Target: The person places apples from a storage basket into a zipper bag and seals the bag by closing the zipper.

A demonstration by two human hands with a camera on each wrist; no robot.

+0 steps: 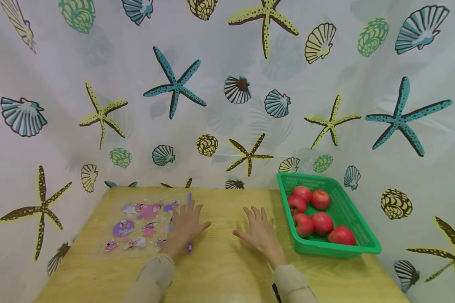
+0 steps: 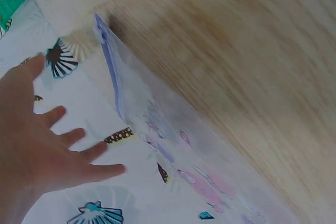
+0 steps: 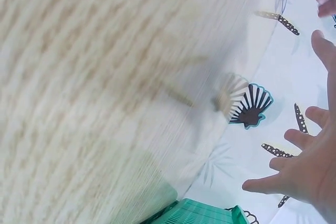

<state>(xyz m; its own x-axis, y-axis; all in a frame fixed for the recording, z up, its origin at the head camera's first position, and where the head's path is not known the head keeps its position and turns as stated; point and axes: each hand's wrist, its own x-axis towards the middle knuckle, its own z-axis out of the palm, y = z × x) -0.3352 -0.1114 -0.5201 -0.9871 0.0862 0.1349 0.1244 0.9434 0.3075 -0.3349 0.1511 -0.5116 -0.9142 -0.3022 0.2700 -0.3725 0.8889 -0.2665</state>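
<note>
My left hand point(image 1: 188, 223) is held with its fingers spread, overlapping the purple-edged side of a clear plastic zip bag point(image 1: 145, 227) in the head view. The bag lies flat and carries pink and purple cartoon prints. In the left wrist view the same hand point(image 2: 47, 140) shows nothing between its fingers, and the bag's purple zip strip point(image 2: 111, 72) lies beyond it. To the right, over bare wood, my right hand point(image 1: 259, 231) also has spread fingers and holds nothing. Beside it stands a green plastic basket point(image 1: 349, 248) with several red apples point(image 1: 322, 223) inside.
The wooden table point(image 1: 220, 269) reaches back to a white curtain point(image 1: 212, 50) printed with shells and starfish, which also closes off both sides. The basket takes up the table's right part, the bag its left part.
</note>
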